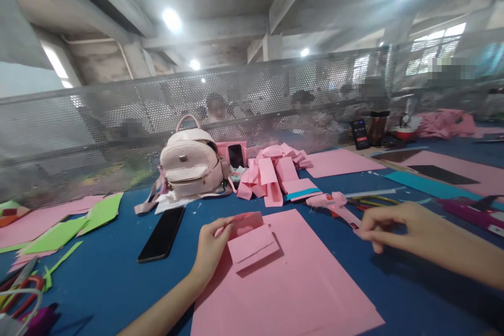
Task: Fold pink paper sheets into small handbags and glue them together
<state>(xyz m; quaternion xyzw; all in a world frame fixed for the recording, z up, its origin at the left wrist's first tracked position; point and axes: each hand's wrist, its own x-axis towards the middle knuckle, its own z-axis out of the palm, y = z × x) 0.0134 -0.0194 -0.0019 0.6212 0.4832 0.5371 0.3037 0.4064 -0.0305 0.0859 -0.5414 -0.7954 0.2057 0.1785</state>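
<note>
My left hand [216,247] pinches a folded piece of pink paper [254,247] at its upper left edge. The folded piece is tilted up over a stack of large pink paper sheets [291,294], and a slit or overlapping edge runs across its front. To the right, my right hand [388,228] has its fingers closed at the handle end of a pink hot glue gun [334,207], which lies on the blue table with its nozzle pointing left. Its fingertips meet right at the handle.
A black phone [162,234] lies left of the paper. Behind stand a white backpack [192,163] and a heap of folded pink paper pieces [271,173]. Green paper [59,235] and scissors [23,286] are at left, a purple glue gun [470,213] at right. A perforated metal screen [157,126] closes the back.
</note>
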